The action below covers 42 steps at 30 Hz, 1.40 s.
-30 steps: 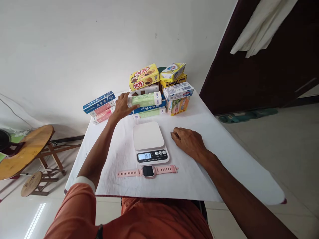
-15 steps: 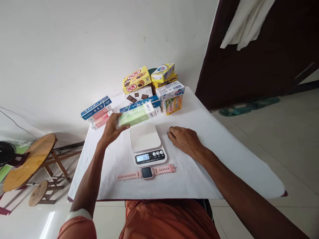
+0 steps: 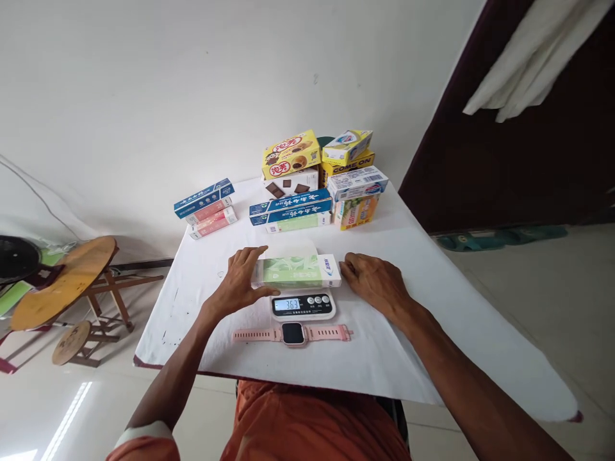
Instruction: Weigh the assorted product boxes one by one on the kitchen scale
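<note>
A green-and-white toothpaste box [image 3: 298,271] lies crosswise over the weighing plate of a white kitchen scale [image 3: 304,246]. My left hand [image 3: 243,275] is around the box's left end, its thumb and fingers spread on either side; the fingertips look slightly off the box. Curled and resting on the cloth, my right hand [image 3: 377,278] is beside the box's right end, with nothing visible in it. The scale's lit display [image 3: 287,305] shows the digits 363; any decimal point is unclear. In front of the scale lies a pink-strapped smartwatch [image 3: 293,333], stretched flat.
Blue and pink boxes [image 3: 206,208] are stacked at the table's back left. Behind the scale are more toothpaste boxes [image 3: 291,208], a yellow snack box [image 3: 291,153] and soap-like boxes [image 3: 358,182]. A white cloth covers the table [image 3: 423,358]; the wall [image 3: 192,83] stands behind.
My left hand has brought the green-and-white toothpaste box from the back boxes toward me, over the scale, and its fingers have spread. My right hand stays curled. The view has shifted.
</note>
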Available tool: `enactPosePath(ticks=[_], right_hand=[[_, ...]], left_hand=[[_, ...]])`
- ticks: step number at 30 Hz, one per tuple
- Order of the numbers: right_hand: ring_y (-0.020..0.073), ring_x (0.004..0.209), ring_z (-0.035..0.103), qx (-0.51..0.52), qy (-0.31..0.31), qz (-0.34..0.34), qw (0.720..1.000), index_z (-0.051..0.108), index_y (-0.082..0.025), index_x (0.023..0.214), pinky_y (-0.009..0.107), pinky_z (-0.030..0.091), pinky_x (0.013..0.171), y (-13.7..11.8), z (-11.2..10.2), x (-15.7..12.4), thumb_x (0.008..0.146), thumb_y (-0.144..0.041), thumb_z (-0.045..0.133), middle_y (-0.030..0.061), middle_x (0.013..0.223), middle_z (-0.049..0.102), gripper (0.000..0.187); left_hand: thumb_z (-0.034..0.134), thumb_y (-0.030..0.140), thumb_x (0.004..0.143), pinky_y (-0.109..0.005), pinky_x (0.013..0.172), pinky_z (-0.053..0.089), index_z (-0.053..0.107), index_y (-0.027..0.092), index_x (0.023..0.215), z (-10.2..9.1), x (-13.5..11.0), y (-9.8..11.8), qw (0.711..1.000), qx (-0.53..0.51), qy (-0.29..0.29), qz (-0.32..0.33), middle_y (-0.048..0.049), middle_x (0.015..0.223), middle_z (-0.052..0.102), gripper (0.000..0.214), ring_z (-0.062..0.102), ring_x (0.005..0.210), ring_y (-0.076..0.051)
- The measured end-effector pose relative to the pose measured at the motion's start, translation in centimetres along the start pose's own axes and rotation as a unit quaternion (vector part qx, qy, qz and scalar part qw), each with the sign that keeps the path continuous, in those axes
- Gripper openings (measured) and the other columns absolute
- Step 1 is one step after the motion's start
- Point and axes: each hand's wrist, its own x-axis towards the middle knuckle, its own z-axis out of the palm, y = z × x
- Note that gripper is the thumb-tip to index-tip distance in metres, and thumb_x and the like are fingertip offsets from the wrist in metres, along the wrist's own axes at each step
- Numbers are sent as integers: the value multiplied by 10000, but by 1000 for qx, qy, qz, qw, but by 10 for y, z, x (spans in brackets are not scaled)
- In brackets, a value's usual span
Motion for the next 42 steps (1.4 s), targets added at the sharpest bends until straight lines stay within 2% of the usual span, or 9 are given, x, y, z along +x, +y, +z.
enactPosePath(ticks=[3,11,16,20,25,30,35,39,42], right_hand=[[215,798,669,13,9,-10,1000,618,-223,803,312,309,626,5,5,1,1044,-334,440,66,877,752,319],[212,752,633,31,26,-17,999,513,-233,742,316,316,619,6,9,0,1005,-318,437,62,820,725,286],[195,714,605,35,26,-6,999,467,-234,706,314,307,613,3,9,0,967,-282,460,49,793,705,266],[193,698,599,42,46,-10,998,458,-235,697,313,299,603,5,12,1,953,-286,468,47,766,697,261],[187,678,596,42,63,-9,997,457,-234,682,307,290,598,6,15,2,942,-288,475,48,741,694,267],[181,664,583,40,61,-4,997,447,-232,689,300,292,604,7,15,2,953,-287,467,46,729,685,271],[183,671,582,38,58,-6,998,475,-229,698,303,285,602,7,14,1,959,-269,467,50,737,682,264],[188,680,593,29,50,-12,998,531,-223,727,313,280,606,5,12,1,976,-256,457,61,773,709,262],[195,705,616,19,46,-10,999,574,-218,755,319,281,614,4,10,1,989,-250,450,72,809,733,268]], left_hand=[[821,562,873,-596,1181,390,412,251,1571,-2,3,5,999,11,8,30,-164,1509,551,866,487,1413,-380],[699,430,999,-485,1052,489,570,235,1390,-3,-13,-1,999,-14,34,18,-125,1295,652,455,596,1222,-307],[700,431,981,-470,1059,484,561,247,1393,-45,-32,-62,985,58,143,-76,-118,1336,638,472,587,1247,-312],[695,388,949,-517,1072,458,576,225,1380,-71,-5,-126,949,141,189,-209,-159,1348,618,476,560,1277,-363],[666,325,933,-565,1129,402,599,238,1377,-71,51,-178,938,155,149,-271,-177,1405,597,457,517,1345,-390],[693,323,922,-593,1145,381,642,264,1375,-62,70,-201,927,181,183,-272,-190,1506,535,460,460,1410,-418],[749,338,915,-623,1104,406,621,236,1412,-55,74,-184,928,189,233,-220,-228,1504,528,524,487,1392,-451],[663,544,991,-569,1098,430,587,237,1439,-36,94,-134,957,148,235,-83,-199,1437,575,549,528,1357,-396],[582,635,1016,-514,1105,437,550,231,1473,-19,117,-93,978,119,172,7,-176,1437,580,611,527,1362,-356]])
